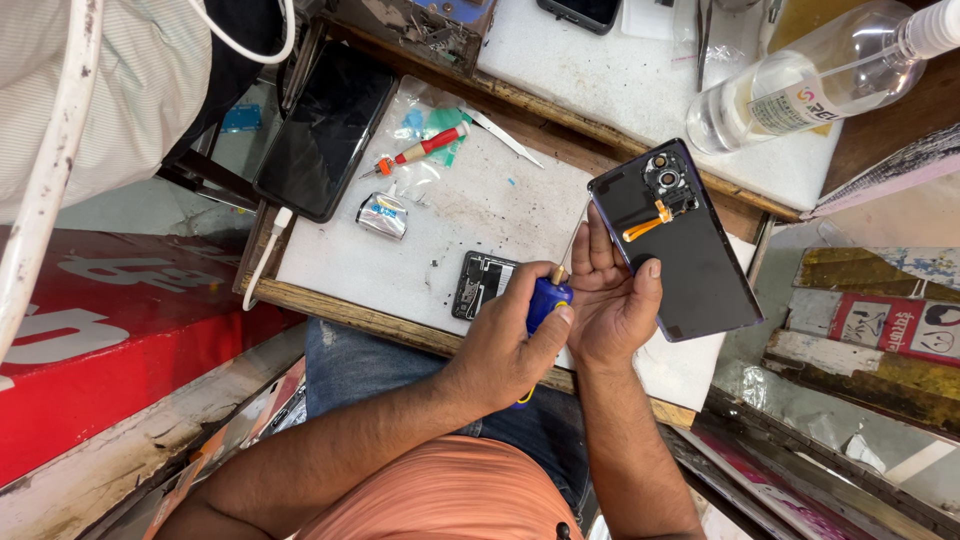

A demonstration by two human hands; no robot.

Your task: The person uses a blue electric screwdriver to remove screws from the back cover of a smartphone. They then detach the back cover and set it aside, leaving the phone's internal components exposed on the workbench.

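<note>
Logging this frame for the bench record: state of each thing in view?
Phone rear panel: detached, inner side up, orange flex showing, held in right hand.
Blue-handled screwdriver: gripped in left hand, shaft up.
Black phone: screen dark, lying flat.
Red screwdriver: lying unused.
Clear bottle: on its side, capped.

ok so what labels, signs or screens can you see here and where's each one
Bottle label: top right, pale band on a clear spray bottle lying tilted.
Dark phone screen: upper left of the white mat, black rectangle, unlit.
Red sign: left, red board with white lettering.
Painted sign: right, worn red and white panels.
</note>
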